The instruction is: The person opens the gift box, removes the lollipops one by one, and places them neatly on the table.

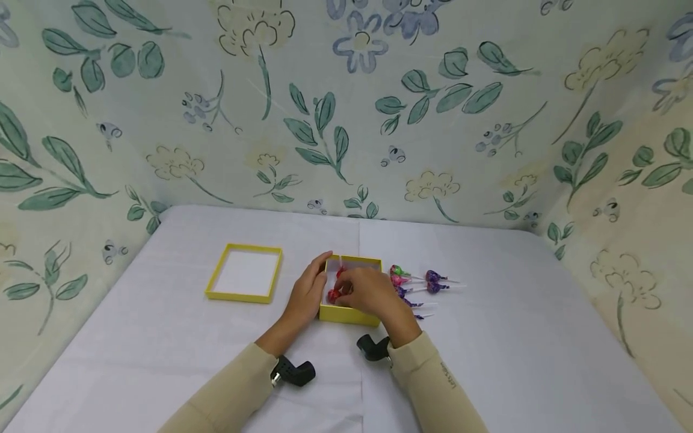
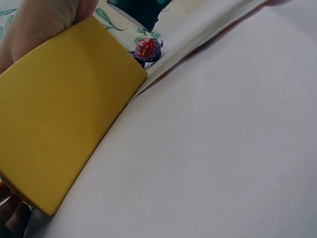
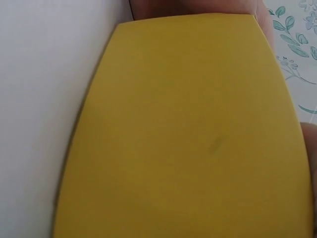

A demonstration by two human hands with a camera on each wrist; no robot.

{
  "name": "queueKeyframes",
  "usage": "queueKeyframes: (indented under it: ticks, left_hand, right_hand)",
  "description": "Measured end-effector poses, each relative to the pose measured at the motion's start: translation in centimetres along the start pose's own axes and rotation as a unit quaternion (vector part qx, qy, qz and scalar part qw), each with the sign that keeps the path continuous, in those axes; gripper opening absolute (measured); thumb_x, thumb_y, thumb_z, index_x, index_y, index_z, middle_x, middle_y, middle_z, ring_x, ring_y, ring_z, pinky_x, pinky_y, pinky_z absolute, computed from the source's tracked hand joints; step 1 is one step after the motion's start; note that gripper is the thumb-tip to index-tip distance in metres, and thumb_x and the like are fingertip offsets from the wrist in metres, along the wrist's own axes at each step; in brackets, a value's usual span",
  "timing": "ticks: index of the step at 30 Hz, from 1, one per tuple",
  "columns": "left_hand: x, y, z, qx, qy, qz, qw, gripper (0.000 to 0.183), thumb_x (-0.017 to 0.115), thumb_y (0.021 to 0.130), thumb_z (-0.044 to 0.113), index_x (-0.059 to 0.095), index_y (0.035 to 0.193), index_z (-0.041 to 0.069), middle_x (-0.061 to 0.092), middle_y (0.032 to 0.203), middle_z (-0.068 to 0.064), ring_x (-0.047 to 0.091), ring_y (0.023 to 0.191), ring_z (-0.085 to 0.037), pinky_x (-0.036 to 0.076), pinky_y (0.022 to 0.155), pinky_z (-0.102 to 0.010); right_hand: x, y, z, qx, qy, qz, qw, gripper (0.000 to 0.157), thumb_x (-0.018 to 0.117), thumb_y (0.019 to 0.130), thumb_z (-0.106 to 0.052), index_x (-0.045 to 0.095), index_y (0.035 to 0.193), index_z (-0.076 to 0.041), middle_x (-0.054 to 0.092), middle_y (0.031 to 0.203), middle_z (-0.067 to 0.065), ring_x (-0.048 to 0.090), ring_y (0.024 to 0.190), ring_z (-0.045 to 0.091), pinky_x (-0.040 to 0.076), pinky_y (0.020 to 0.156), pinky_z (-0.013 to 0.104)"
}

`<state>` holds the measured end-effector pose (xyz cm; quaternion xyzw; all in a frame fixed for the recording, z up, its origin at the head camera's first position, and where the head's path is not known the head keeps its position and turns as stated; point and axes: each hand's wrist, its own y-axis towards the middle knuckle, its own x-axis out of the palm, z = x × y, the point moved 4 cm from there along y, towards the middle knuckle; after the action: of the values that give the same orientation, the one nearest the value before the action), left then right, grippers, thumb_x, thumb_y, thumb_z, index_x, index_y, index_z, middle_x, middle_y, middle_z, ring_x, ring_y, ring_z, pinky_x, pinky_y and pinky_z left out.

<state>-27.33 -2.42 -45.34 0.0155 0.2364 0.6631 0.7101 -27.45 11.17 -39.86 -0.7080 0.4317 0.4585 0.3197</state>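
A yellow open box (image 1: 346,315) stands on the white-covered table, its front wall filling much of both wrist views. Along the box's left side lies my left hand (image 1: 310,290), its fingers extended against the wall. My right hand (image 1: 370,293) reaches over the box with bent fingers, pinching a red-wrapped lollipop (image 1: 332,296) inside it. Behind those fingers another red lollipop (image 1: 340,272) shows in the box, its white stick toward the back wall. The right hand hides much of the box's inside.
Right of the box lie several wrapped lollipops, among them a green one (image 1: 396,270), a pink one (image 1: 399,280) and a purple one (image 1: 435,288). To the left, a yellow-rimmed lid (image 1: 238,297) lies with its white inside up. A flowered cloth (image 1: 357,132) hangs behind the table.
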Motion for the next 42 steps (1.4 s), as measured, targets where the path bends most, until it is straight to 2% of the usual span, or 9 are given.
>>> queueKeyframes:
  ticks: [12,18,25,31,38,42]
  left_hand:
    - [-0.44,0.21,0.04,0.007,-0.007,0.014,0.9999,0.045,0.037,0.101,0.015,0.042,0.145,0.022,0.041,0.149,0.002,0.035,0.138,-0.016,0.028,0.114,-0.042]
    - [-0.31,0.15,-0.09,0.001,-0.01,0.005,0.9999,0.045,0.035,0.102,0.015,0.041,0.146,0.021,0.04,0.15,0.004,0.033,0.139,-0.013,0.026,0.115,-0.04]
    - [0.04,0.07,-0.23,0.0,-0.012,-0.005,0.9999,0.045,0.034,0.103,0.016,0.039,0.147,0.021,0.038,0.15,0.005,0.032,0.139,-0.011,0.026,0.115,-0.038]
    - [0.21,-0.1,-0.22,-0.006,-0.008,-0.009,0.9999,0.044,0.034,0.104,0.017,0.038,0.147,0.022,0.037,0.151,0.005,0.031,0.139,-0.011,0.027,0.115,-0.037]
    - [0.02,-0.12,0.03,0.0,-0.004,-0.007,1.0,0.044,0.034,0.104,0.016,0.039,0.147,0.021,0.038,0.151,0.002,0.032,0.139,-0.014,0.028,0.114,-0.038]
    - [0.06,-0.09,-0.08,0.001,-0.004,-0.007,1.0,0.044,0.033,0.104,0.017,0.038,0.148,0.019,0.037,0.151,0.004,0.032,0.139,-0.013,0.028,0.114,-0.037]
  right_hand:
    - [-0.14,0.5,-0.5,-0.007,-0.011,0.013,1.0,0.014,0.078,0.081,-0.031,0.074,0.091,-0.022,0.061,0.075,-0.013,0.055,0.075,0.01,0.046,0.07,0.03]
    - [-0.2,0.38,-0.41,-0.019,0.004,0.014,1.0,0.012,0.077,0.082,-0.028,0.073,0.09,-0.021,0.063,0.076,-0.013,0.056,0.075,0.009,0.047,0.071,0.029]
    - [-0.22,0.01,-0.13,-0.042,0.02,0.037,0.998,0.01,0.075,0.084,-0.026,0.069,0.088,-0.02,0.065,0.078,-0.012,0.058,0.076,0.007,0.048,0.074,0.029]
    - [-0.27,-0.23,-0.03,-0.06,0.049,0.05,0.996,0.012,0.077,0.083,-0.018,0.069,0.091,-0.017,0.065,0.082,-0.01,0.058,0.077,0.007,0.051,0.071,0.023]
    - [-0.33,-0.34,-0.08,-0.059,0.05,0.048,0.996,0.029,0.077,0.082,-0.016,0.071,0.11,-0.013,0.07,0.097,-0.002,0.062,0.092,0.014,0.053,0.083,0.03]
    - [-0.42,-0.29,-0.1,-0.068,0.046,0.045,0.996,0.023,0.076,0.084,-0.015,0.074,0.106,-0.014,0.07,0.096,-0.004,0.063,0.092,0.012,0.053,0.083,0.028]
